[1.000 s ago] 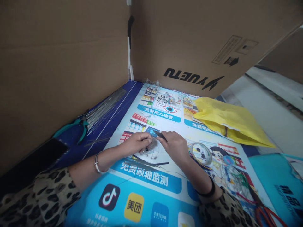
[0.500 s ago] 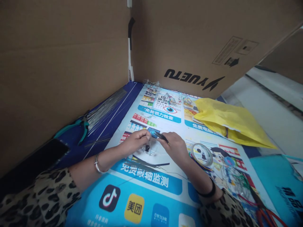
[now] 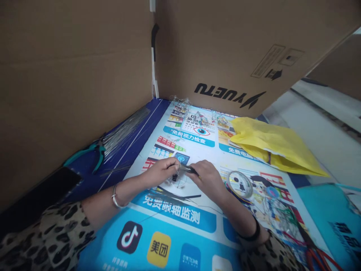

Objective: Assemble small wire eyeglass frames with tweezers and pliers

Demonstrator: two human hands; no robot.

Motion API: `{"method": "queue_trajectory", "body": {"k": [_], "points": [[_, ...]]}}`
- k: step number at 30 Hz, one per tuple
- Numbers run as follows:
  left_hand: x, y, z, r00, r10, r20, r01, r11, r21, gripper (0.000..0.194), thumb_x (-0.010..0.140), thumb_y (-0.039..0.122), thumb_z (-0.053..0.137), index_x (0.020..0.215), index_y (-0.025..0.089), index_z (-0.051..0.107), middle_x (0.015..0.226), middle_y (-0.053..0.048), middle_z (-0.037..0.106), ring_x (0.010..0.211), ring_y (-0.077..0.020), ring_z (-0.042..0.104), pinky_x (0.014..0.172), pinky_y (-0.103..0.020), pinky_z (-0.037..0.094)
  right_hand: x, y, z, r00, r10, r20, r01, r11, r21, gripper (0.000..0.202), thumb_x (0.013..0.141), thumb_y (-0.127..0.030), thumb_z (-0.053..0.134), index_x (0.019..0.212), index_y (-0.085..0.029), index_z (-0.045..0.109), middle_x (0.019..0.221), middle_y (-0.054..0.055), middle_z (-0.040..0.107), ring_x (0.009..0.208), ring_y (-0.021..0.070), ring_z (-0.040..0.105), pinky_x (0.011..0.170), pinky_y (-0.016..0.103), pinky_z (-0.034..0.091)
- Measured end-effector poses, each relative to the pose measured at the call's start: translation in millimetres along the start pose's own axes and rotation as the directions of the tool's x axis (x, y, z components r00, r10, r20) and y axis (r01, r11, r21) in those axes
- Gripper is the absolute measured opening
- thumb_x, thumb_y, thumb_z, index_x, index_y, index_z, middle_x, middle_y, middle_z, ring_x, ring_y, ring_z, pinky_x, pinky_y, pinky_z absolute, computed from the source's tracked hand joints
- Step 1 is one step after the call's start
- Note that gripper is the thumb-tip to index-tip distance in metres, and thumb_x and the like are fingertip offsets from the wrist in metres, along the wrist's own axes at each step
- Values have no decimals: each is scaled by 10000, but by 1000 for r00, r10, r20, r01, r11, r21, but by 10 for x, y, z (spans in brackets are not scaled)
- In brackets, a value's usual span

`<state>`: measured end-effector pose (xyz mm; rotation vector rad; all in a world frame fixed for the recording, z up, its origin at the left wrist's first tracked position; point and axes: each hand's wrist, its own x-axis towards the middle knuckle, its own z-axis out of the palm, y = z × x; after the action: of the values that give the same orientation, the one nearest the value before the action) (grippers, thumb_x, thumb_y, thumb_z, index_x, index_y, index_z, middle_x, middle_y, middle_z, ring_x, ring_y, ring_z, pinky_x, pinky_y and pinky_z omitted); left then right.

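Note:
Near the middle of the printed sheet, my left hand (image 3: 163, 170) pinches a thin clear wire piece (image 3: 177, 181) that hangs below its fingertips in a loose loop. My right hand (image 3: 207, 177) is closed around small dark pliers (image 3: 189, 169). The pliers point left, and their tips are at my left fingertips, by the top of the wire piece. Whether the jaws grip the wire is too small to tell. Dark thin strips (image 3: 187, 196) lie on the sheet just below both hands.
Teal-handled pliers (image 3: 98, 156) and a bundle of thin wires (image 3: 124, 130) lie at left. A tape roll (image 3: 239, 184), yellow bag (image 3: 273, 145), tangled wires (image 3: 282, 216) and red-handled scissors (image 3: 317, 256) are at right. Cardboard walls (image 3: 225, 45) stand behind.
The pliers in my right hand have turned and moved slightly down and left, with their tips now at my left fingertips. The wire loop hangs differently. My left hand stays nearly in place.

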<state>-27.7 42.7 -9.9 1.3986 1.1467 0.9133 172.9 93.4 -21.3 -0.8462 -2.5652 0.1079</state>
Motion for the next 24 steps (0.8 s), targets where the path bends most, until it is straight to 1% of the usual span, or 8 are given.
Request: {"method": "queue_trajectory", "body": {"k": [3, 6, 9, 12, 15, 18, 24], "points": [[3, -24, -3, 1000, 21, 22, -22, 999, 40, 201, 854, 310, 415, 717, 170, 460, 621, 39, 400, 559, -83, 381, 531, -204, 324, 16, -15, -55, 1000, -11, 18, 12, 998, -67, 283, 856, -418, 490, 888, -167, 618, 785, 66, 614, 788, 184, 523, 725, 310, 377], [6, -29, -7, 998, 33, 45, -35, 997, 64, 213, 865, 312, 401, 716, 170, 458, 629, 36, 407, 568, -86, 380, 542, -210, 323, 37, -27, -124, 998, -50, 37, 55, 989, -134, 283, 861, -405, 485, 894, -157, 617, 777, 67, 609, 795, 188, 513, 730, 313, 359], [10, -31, -11, 997, 54, 57, -60, 993, 99, 214, 866, 305, 398, 712, 169, 455, 646, 30, 418, 595, -94, 391, 561, -216, 329, 56, -33, -180, 993, -96, 67, 106, 980, -166, 279, 861, -397, 489, 902, -152, 616, 777, 66, 606, 791, 187, 503, 727, 311, 345], [15, -38, -14, 995, 56, 76, -65, 991, 119, 224, 873, 299, 380, 693, 174, 428, 637, 33, 407, 598, -97, 389, 565, -217, 326, 64, -42, -209, 989, -112, 91, 128, 973, -192, 274, 859, -393, 493, 908, -153, 617, 773, 66, 600, 786, 187, 494, 726, 313, 335], [20, -46, -15, 995, 63, 82, -75, 986, 149, 235, 875, 290, 369, 673, 176, 410, 624, 36, 392, 594, -97, 384, 566, -218, 321, 60, -51, -211, 989, -110, 97, 127, 971, -202, 278, 861, -391, 489, 923, -152, 618, 777, 67, 600, 794, 190, 493, 728, 314, 333], [24, -52, -13, 995, 76, 66, -87, 979, 187, 211, 864, 263, 376, 676, 175, 420, 632, 34, 404, 607, -99, 398, 577, -219, 325, 54, -53, -198, 990, -92, 103, 110, 978, -176, 283, 861, -398, 488, 909, -152, 619, 767, 62, 602, 780, 185, 498, 717, 308, 335], [22, -48, 3, 999, 40, 27, -44, 980, 196, 138, 830, 212, 386, 713, 179, 450, 626, 40, 421, 579, -95, 417, 556, -213, 329, 45, -58, -180, 993, -50, 109, 65, 987, -147, 267, 859, -397, 494, 885, -163, 619, 746, 50, 607, 762, 177, 508, 711, 298, 340]]}}
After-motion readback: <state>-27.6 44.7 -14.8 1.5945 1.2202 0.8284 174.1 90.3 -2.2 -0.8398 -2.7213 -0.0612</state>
